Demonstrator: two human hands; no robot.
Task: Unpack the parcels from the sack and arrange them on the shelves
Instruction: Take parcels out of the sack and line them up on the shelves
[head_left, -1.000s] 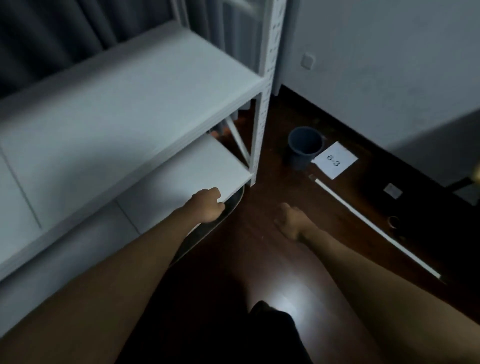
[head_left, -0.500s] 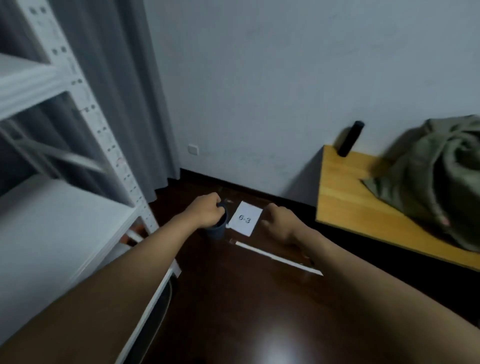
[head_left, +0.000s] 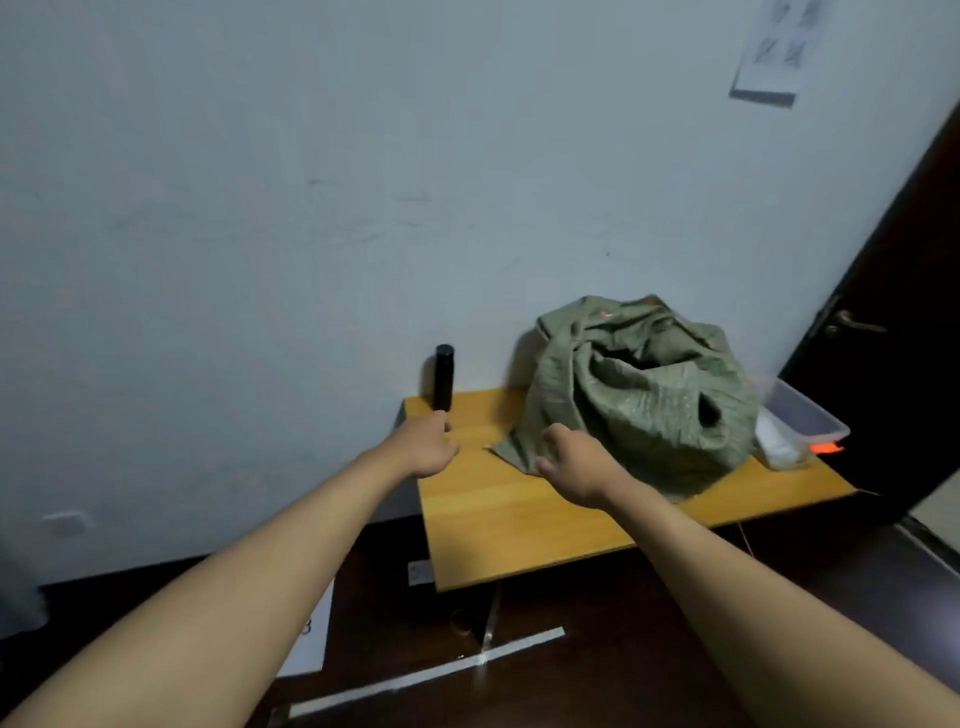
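Note:
A crumpled olive-green sack (head_left: 644, 395) sits on a wooden table (head_left: 519, 519) against the wall, its mouth loosely open at the top. No parcels show; whatever is inside the sack is hidden. My left hand (head_left: 426, 447) hovers over the table's far left corner with loosely curled fingers and holds nothing. My right hand (head_left: 571, 462) reaches to the sack's lower left flap, fingers relaxed. Whether it touches the fabric is unclear. The shelves are out of view.
A black cylinder (head_left: 444, 376) stands at the table's back left corner. A clear plastic box (head_left: 802, 418) sits behind the sack on the right. A dark door (head_left: 893, 338) is at the right. A white sheet (head_left: 311, 639) and a white strip (head_left: 426, 670) lie on the dark floor.
My view swung right from the white shelves and floor up to the table. Both arms moved with it and now reach toward the sack.

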